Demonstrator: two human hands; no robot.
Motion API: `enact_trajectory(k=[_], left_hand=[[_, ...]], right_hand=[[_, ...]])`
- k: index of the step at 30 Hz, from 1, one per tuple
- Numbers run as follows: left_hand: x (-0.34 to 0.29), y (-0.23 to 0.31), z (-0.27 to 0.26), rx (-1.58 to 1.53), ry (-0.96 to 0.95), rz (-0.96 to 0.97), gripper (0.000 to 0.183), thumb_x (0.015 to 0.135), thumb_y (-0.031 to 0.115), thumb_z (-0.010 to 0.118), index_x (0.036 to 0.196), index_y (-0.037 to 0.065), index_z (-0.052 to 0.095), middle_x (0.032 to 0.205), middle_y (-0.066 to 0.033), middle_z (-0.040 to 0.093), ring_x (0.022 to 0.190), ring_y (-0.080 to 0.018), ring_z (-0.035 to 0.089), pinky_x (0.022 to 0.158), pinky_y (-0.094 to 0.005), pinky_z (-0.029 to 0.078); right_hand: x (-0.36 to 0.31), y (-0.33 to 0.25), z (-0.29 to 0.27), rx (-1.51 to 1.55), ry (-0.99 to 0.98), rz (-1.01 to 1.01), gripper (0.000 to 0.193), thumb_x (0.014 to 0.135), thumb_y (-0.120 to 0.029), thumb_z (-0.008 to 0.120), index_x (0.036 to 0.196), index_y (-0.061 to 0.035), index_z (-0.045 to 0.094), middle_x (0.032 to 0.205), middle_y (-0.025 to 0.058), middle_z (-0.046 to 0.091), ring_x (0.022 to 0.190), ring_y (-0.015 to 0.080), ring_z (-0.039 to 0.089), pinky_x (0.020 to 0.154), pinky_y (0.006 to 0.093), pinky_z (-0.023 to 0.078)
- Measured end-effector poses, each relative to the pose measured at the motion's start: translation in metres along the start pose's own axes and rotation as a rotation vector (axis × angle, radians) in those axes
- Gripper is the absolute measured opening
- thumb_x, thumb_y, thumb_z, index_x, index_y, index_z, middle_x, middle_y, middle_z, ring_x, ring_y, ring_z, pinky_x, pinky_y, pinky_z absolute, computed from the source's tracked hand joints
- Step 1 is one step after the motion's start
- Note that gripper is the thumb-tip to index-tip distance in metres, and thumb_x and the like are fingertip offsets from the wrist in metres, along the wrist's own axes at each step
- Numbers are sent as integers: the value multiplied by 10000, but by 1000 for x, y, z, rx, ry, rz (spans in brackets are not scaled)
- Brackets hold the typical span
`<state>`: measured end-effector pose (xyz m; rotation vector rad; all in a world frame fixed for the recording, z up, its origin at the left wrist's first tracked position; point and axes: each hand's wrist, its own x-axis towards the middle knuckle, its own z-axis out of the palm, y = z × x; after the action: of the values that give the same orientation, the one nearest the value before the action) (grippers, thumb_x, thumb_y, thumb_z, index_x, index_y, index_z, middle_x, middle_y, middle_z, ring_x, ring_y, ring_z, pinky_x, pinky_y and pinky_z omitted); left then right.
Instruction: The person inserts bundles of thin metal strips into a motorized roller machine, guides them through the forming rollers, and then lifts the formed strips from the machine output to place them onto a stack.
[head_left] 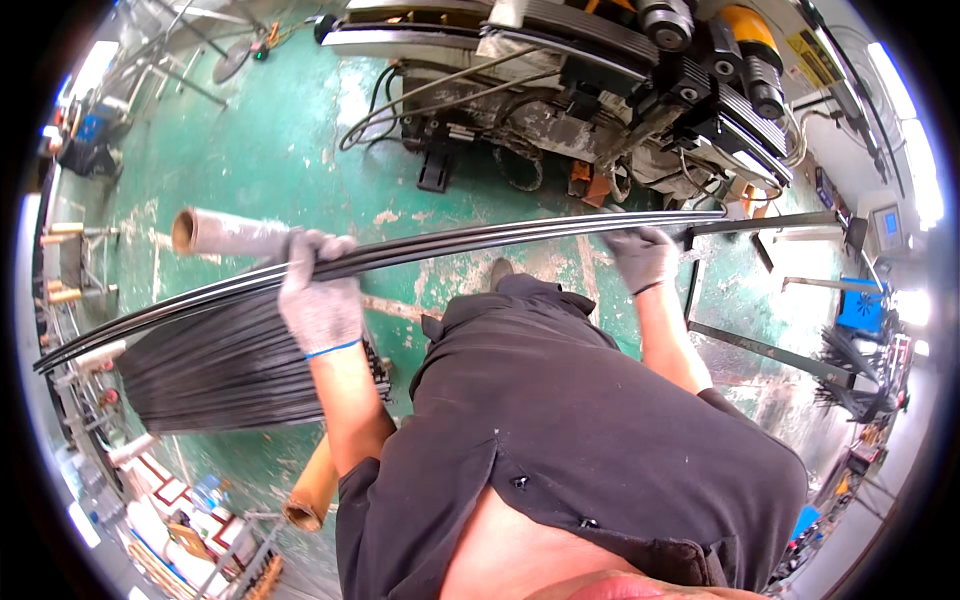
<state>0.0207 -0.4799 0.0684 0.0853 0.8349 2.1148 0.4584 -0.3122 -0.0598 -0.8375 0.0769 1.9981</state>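
Observation:
A bundle of several long, thin black strips [470, 240] stretches across in front of me, bowed by the lens. Round its left part, my left hand [322, 295] in a pale grey glove with a blue cuff edge is closed. My right hand [643, 260], gloved as well, grips the bundle near its right end, its fingertips partly hidden behind the strips. Below the bundle on the left lies a large stack of similar black strips [220, 365]. Just beyond my left hand is a roll of clear film on a cardboard tube [230, 233].
A machine [600, 120] with rails, motors and hanging cables stands ahead. To my right is a dark metal frame [765, 350], with more black strips [855, 375] beyond it. Another cardboard tube [310, 490] is by my left elbow. The green floor [280, 130] is worn.

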Motion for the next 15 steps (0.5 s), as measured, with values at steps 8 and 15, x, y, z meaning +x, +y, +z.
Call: enact_trajectory(k=[8,15], left_hand=[[71,-17,101,86,-387,-70,246,1003,111,607,1230,19,638,1095,-157,704,1102,-347,661,1194,-602,340],[169,56,122,160,-461,-24,348,977,93,603,1289,-53,551,1167,-155,642,1153,-322,616,1200,-543,376]], right_hand=[[39,-26,68,40,72,-253,128,991,-52,646,1116,-33,635,1037,115,711,1010,304,672,1063,517,531],[65,-95,57,149,187,-644,326,931,-216,774,1160,-16,655,1051,96,736,982,240,713,950,387,606]])
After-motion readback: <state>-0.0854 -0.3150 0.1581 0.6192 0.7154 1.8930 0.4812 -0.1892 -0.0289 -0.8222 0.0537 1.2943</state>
